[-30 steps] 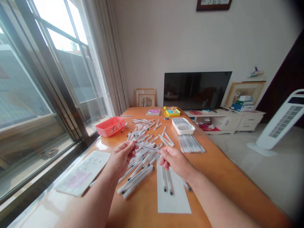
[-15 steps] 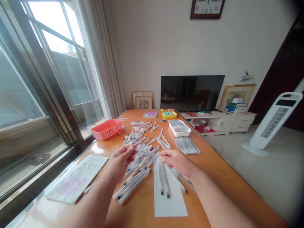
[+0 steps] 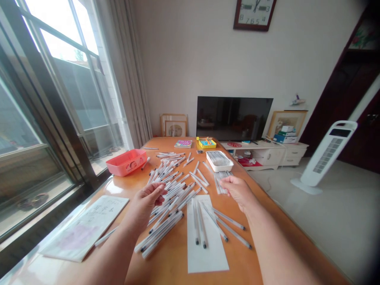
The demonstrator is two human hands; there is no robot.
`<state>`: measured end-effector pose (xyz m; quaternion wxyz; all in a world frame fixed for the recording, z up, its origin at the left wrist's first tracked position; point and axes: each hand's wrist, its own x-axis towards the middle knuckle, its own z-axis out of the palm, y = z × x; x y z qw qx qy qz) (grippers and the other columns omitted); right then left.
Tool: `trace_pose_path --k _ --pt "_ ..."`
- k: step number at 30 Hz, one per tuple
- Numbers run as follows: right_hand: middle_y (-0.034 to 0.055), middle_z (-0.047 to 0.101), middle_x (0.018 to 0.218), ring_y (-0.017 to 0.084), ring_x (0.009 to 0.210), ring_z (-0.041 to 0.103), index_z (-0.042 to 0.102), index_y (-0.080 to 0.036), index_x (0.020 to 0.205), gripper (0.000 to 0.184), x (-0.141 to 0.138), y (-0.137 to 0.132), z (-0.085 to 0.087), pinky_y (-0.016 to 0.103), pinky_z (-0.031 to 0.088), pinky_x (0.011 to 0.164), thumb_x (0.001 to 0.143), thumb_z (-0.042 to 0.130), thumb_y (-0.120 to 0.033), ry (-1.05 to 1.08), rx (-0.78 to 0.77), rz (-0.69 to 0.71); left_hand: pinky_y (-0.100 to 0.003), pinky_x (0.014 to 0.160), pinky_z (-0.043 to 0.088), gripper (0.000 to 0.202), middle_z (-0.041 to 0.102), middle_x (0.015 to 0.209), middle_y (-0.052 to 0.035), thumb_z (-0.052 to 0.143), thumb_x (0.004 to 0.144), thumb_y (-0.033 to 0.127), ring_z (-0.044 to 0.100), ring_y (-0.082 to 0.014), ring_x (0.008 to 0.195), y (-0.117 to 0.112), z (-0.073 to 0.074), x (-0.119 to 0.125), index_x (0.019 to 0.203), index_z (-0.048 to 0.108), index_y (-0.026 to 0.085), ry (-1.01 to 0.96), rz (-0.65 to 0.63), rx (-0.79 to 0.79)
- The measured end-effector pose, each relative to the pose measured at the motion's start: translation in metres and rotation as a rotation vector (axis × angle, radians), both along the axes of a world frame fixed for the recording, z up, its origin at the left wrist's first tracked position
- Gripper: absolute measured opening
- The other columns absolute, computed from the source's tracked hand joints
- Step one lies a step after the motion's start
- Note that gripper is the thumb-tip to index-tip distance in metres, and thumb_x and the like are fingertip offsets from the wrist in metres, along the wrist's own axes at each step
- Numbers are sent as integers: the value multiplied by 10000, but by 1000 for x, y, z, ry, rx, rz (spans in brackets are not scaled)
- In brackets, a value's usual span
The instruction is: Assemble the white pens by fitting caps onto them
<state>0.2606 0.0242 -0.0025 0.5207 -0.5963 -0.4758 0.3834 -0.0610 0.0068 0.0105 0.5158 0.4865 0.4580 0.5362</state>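
Note:
My left hand hovers over a loose heap of white pens with dark tips on the orange table. Its fingers are loosely spread and hold nothing. My right hand reaches to the right, its fingers curled down at a neat row of pens in front of a white tray. What those fingers hold is hidden. Two pens lie on a white paper strip below my hands, and a few more lie slanted beside it.
A pink basket stands at the table's left by the window. A written sheet lies at the near left. A book and a yellow box sit at the far end. Beyond are a television and a white tower fan.
Both hands held one pen between them. My left hand has let go, and my right hand has moved right and away to the neat row. The view has tilted up slightly.

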Motion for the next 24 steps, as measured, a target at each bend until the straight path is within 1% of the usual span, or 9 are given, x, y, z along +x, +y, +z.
trace_pose_path --k 1,3,6,9,12,16,21,24 --pt "7 609 646 142 585 509 670 -163 793 296 7 4 -4 261 380 553 714 690 -448 -59 -1 -100 -238 605 432 397 696 869 -76 750 771 496 552 -122 644 0 -1 0 974 696 159 16 0 10" --pt "38 656 690 170 632 559 672 -171 779 301 18 9 -10 267 386 565 731 659 -467 -202 -14 -241 -245 610 435 402 698 864 -79 745 769 514 559 -133 647 1 -2 -1 958 702 162 39 -1 28" --pt "64 708 751 205 679 607 688 -198 788 300 24 11 -14 277 382 576 774 603 -485 -444 -85 -349 -250 610 435 406 701 850 -78 742 764 530 567 -142 647 -1 -1 -1 947 709 170 68 2 43" --pt "71 730 801 230 713 633 707 -236 805 295 19 9 -11 290 371 581 796 582 -503 -671 -208 -369 -247 603 430 400 701 833 -72 738 762 541 569 -140 640 -2 2 -1 927 714 177 87 6 52" --pt "78 736 858 249 766 653 710 -258 832 298 9 9 -8 304 374 598 833 547 -507 -817 -274 -367 -246 594 426 405 703 818 -72 753 743 543 570 -141 633 -3 4 -1 912 719 177 67 11 57" --pt "83 732 918 260 822 662 694 -261 868 304 0 11 -10 317 395 632 874 503 -497 -914 -286 -376 -246 597 426 395 701 824 -75 739 760 539 566 -140 639 -3 4 -2 909 717 174 70 11 59" --pt "107 718 964 258 867 663 680 -242 888 325 -3 16 -18 327 416 694 904 476 -496 -997 -293 -366 -250 613 434 375 697 830 -75 708 794 528 560 -142 654 -5 7 -1 911 706 172 85 -13 61" --pt "111 712 971 265 895 664 673 -235 900 344 -4 18 -21 342 427 726 909 468 -511 -1036 -294 -356 -252 612 435 369 697 820 -75 722 783 520 558 -142 644 -7 9 -1 903 710 171 75 -10 58"
